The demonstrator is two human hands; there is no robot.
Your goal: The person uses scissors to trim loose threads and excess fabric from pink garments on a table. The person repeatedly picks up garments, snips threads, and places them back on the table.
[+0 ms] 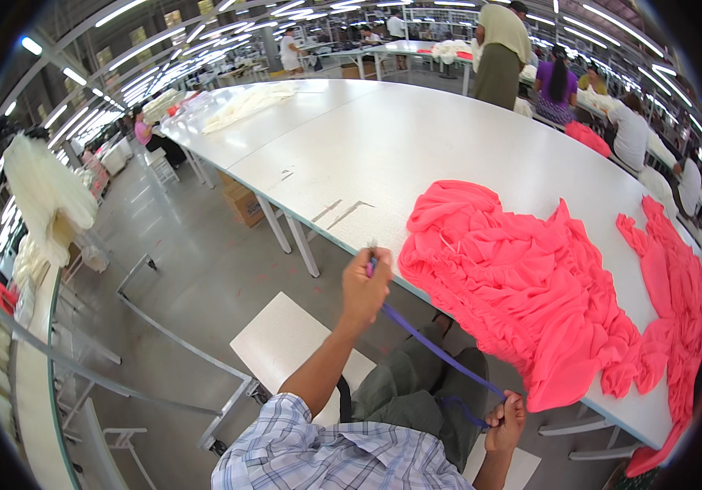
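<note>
My left hand (pixel 366 288) is raised by the table's near edge, closed around a small tool (pixel 372 263) with a pale tip. The fingers hide most of it, so its kind is unclear. From that hand a purple ribbon (pixel 437 350) runs taut across my lap to my right hand (pixel 506 422), which grips it. The ribbon's loose tail loops beside the right hand. In front of me a coral-pink gathered garment (pixel 510 275) lies heaped on the white table (pixel 339 159), its elasticated edge hanging over the near side.
More coral fabric (pixel 675 306) lies at the table's right end. Cream cloth (pixel 250 107) is at the far left end. A wheeled metal rack (pixel 170 346) stands left, near a stool (pixel 280 337). A cardboard box (pixel 244 202) sits under the table. Several people work beyond.
</note>
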